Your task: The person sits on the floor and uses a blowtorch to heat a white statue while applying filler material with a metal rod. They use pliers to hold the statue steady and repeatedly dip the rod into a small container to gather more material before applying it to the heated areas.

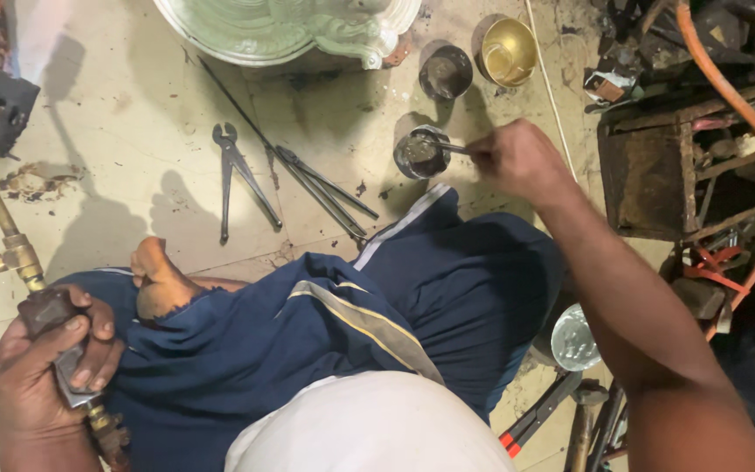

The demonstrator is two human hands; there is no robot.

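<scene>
**Torch in one hand, thin tool dipped in a cup**

The left hand is wrapped tight around the torch handle, low at the left edge; the brass pipe runs up and away from it to a dark nozzle, its long axis near upright in the view. The right hand is stretched forward across the knee, fingers pinched on a thin metal tool; the tool lies nearly level, its tip pointing left into a small dark cup just beside the hand. The right hand is by far the nearer to the cup; the left is well apart from it. Beyond stand another dark cup and a brass cup; left of the cups lie pliers and long tongs on the floor; a large pale-green casting sits at the top; an orange hose curves over a cluttered box at the right.
</scene>
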